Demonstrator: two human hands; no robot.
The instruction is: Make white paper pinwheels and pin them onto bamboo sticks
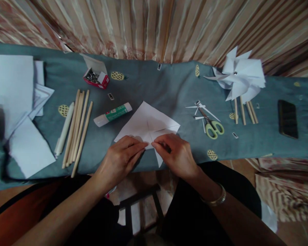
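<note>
A white paper square (149, 123) with cuts along its diagonals lies on the grey-blue cloth (169, 85) near the front edge. My left hand (120, 159) rests on its near left corner, fingers together and pressing the paper. My right hand (176, 153) pinches the near right flap, fingertips meeting those of the left at the sheet's middle. A glue stick (113, 114) lies just to the left of the paper.
Wooden sticks (77, 131) and a white rod lie at left beside stacked white sheets (12, 92). A red box of pins (96, 77) sits behind. Green-handled scissors (212, 124), paper scraps, finished pinwheels (240, 77) on sticks and a black phone (287, 118) lie at right.
</note>
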